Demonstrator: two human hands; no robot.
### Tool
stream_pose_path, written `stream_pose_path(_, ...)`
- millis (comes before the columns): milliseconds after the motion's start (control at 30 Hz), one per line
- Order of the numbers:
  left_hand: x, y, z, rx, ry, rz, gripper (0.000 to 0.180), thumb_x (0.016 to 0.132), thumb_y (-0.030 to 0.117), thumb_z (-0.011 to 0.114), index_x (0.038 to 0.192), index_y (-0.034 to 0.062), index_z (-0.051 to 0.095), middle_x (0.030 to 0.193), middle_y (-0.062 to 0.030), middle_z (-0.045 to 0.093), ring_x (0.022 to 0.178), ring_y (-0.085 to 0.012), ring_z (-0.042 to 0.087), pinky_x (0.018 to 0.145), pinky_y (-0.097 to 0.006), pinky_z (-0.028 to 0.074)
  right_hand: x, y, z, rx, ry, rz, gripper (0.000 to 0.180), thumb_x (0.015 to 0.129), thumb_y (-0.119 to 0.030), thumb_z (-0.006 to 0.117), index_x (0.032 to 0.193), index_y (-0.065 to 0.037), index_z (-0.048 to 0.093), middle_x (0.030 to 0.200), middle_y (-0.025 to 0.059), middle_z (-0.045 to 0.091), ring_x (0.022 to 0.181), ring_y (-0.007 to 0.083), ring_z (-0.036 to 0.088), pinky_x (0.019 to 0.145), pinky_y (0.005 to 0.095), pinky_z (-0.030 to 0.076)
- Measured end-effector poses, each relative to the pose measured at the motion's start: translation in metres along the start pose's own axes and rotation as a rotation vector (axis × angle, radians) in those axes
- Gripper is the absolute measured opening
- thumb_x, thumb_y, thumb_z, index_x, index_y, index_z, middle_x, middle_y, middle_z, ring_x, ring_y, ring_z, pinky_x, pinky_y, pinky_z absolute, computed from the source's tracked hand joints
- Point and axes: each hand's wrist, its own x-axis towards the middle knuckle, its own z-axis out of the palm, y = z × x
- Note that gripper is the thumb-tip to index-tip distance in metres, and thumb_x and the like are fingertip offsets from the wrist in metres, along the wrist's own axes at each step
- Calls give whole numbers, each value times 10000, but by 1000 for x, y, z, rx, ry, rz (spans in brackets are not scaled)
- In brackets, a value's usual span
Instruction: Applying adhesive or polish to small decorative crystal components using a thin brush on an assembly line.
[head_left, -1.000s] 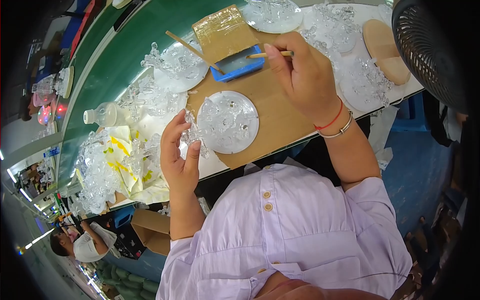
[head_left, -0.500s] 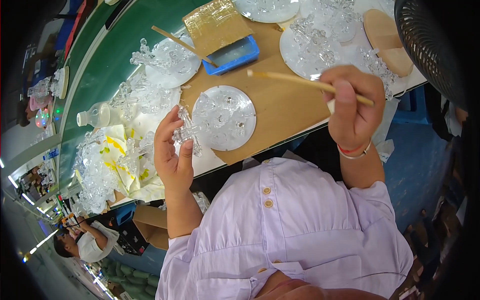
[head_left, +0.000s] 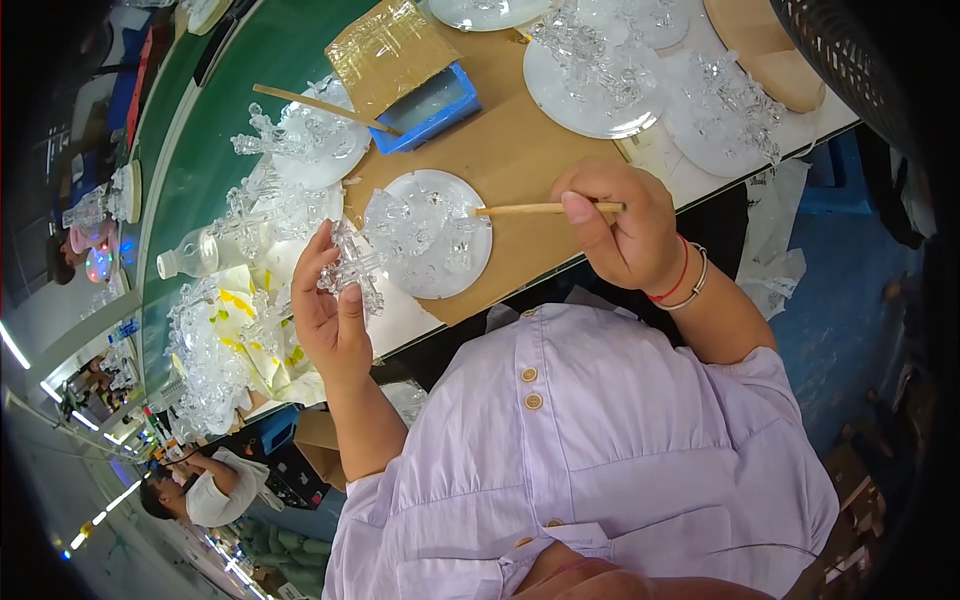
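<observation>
My left hand (head_left: pixel 335 315) grips a clear plastic figure-like piece (head_left: pixel 355 268) between thumb and fingers, at the left of a round white disc (head_left: pixel 470 268). Several clear plastic pieces (head_left: pixel 415 225) stand on that disc. In my right hand (head_left: pixel 625 225) is a thin wooden stick (head_left: pixel 530 209), pinched between thumb and fingers. Its tip points left and lies over the disc's right part; whether it touches a piece I cannot tell. Farther back, a blue tray (head_left: pixel 430 112) holds a pale, cloudy content, with a tape-covered cardboard flap (head_left: pixel 390 55) over part of it.
A second wooden stick (head_left: pixel 310 104) leans on the blue tray. More discs with clear pieces (head_left: pixel 600 70) lie back right. At left are a clear bottle (head_left: pixel 195 252), a yellow-marked crumpled sheet (head_left: pixel 250 320) and heaped clear parts (head_left: pixel 205 350). A black fan (head_left: pixel 850 60) stands far right.
My right hand has moved left and a little down, bringing the stick's tip over the disc. My left hand still holds the clear piece. The view has shifted slightly.
</observation>
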Motion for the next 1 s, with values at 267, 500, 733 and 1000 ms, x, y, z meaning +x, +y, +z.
stream_pose_path(267, 1, 0, 0, 29, -6, 15, 323, 895, 144, 614, 1166, -1, 517, 1364, -224, 457, 1287, -301, 424, 1069, -393, 318, 4, 1, 3, -17, 7, -30, 78, 895, 14, 507, 968, 3, 481, 761, 135, 605, 585, 208, 559, 528, 288, 440)
stream_pose_path(500, 1, 0, -1, 33, -2, 20, 317, 886, 132, 618, 1161, 4, 525, 1357, -217, 468, 1280, -299, 433, 1061, -391, 327, 0, -1, 1, -25, -63, -40, 100, 889, 15, 522, 981, 4, 485, 764, 135, 605, 590, 225, 566, 542, 299, 448)
stream_pose_path(733, -1, 2, 1, 30, 18, 6, 307, 877, 110, 631, 1152, 11, 536, 1342, -204, 489, 1264, -291, 455, 1055, -385, 337, 3, -4, 4, -100, -31, -93, 106, 868, 35, 523, 964, 10, 483, 763, 132, 603, 588, 244, 570, 542, 315, 456)
stream_pose_path(1000, -11, 17, 6, 111, 41, -24, 312, 866, 116, 658, 1140, 17, 545, 1329, -196, 498, 1255, -294, 465, 1057, -392, 346, -6, -20, 2, -66, -77, -146, 91, 856, 34, 542, 930, 8, 496, 755, 125, 599, 575, 250, 568, 524, 320, 452)
